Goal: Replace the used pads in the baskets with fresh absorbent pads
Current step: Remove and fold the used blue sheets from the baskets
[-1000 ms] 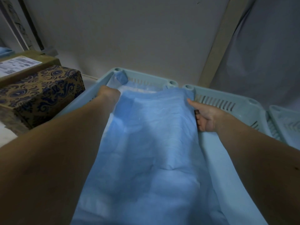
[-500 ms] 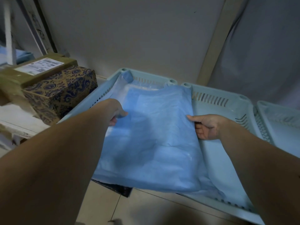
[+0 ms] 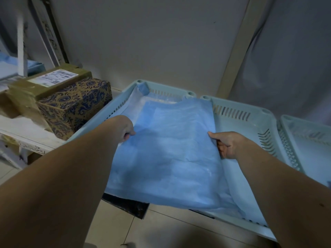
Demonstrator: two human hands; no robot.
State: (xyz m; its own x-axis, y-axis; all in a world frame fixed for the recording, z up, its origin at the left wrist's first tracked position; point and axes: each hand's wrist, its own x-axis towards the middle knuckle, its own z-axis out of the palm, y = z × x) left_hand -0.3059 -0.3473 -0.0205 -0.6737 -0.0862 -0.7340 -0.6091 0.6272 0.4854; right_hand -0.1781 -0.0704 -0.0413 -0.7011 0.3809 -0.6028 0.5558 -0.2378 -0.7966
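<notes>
Left hand point(image 3: 125, 130) and right hand point(image 3: 226, 144) each pinch a side edge of the blue absorbent pad point(image 3: 172, 151) between them (near edge overhangs the basket point(image 3: 189, 94)); best lowered level and square.

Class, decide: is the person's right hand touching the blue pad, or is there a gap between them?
Touching. The head view shows the right hand pinching the right edge of the blue pad, thumb on top and fingers curled beneath it.
</notes>
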